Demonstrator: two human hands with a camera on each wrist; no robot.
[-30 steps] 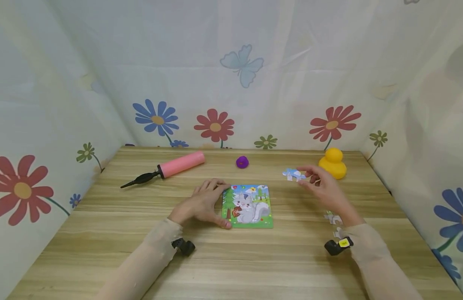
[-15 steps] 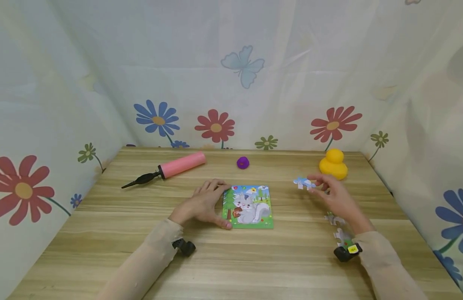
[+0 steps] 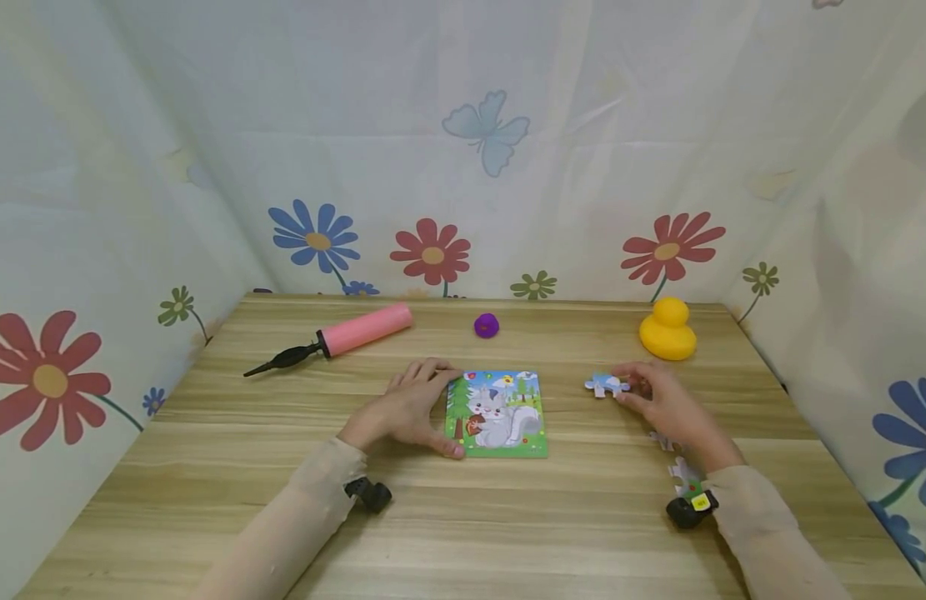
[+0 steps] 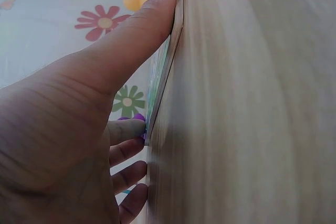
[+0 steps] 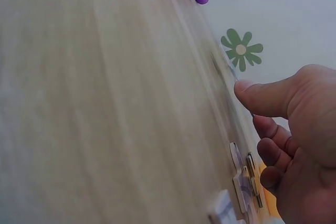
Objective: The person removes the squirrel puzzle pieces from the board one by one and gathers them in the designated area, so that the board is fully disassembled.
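Note:
A square squirrel jigsaw puzzle (image 3: 500,417) lies flat at the middle of the table. My left hand (image 3: 412,408) spans its left side, the straight thumb on the near corner and the index finger at the far corner. To the right, my right hand (image 3: 663,402) pinches a blue-and-white jigsaw piece (image 3: 602,385) between thumb and fingers, low over the table. In the right wrist view that piece shows only as a thin edge at the thumb tip. More jigsaw pieces (image 3: 683,472) lie near the right wrist, partly covered by the hand and wrist camera.
A pink hand pump (image 3: 365,329) with a black nozzle lies at the back left. A small purple toy duck (image 3: 486,326) stands at the back middle, and a bigger yellow rubber duck (image 3: 668,330) at the back right. Flowered curtains border the wooden table (image 3: 463,533).
My right hand moved right and toward me with the jigsaw piece, then lowered it toward the table. More of the loose pieces near the wrist came into sight. My left hand stayed put.

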